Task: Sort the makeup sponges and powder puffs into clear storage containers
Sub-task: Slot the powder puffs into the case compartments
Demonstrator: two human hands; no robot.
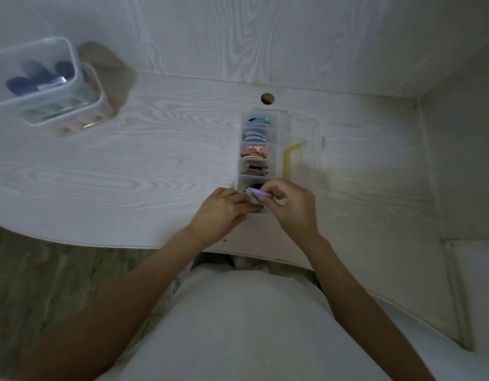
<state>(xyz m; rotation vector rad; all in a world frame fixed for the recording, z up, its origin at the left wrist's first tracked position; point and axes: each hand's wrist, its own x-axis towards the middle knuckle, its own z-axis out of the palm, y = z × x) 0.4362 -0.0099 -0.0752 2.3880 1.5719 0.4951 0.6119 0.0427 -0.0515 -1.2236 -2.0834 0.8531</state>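
A clear divided organizer [277, 149] stands on the white desk, its compartments running away from me. The far ones hold blue puffs [258, 122], the middle ones pink and brown puffs [256, 152]. Over the nearest compartment my right hand [291, 204] pinches a lilac powder puff [256, 195] between thumb and fingers. My left hand [222, 209] rests at the organizer's near left corner, its fingertips touching the same puff. What lies in the nearest compartment is mostly hidden by my hands.
At the far left stand stacked clear tubs [45, 86] holding dark blue sponges [31, 75]. The organizer's clear lid with a yellow latch [290, 160] lies open to the right. A cable hole [267, 98] sits behind the organizer. The desk's curved front edge [100, 240] is close to my body.
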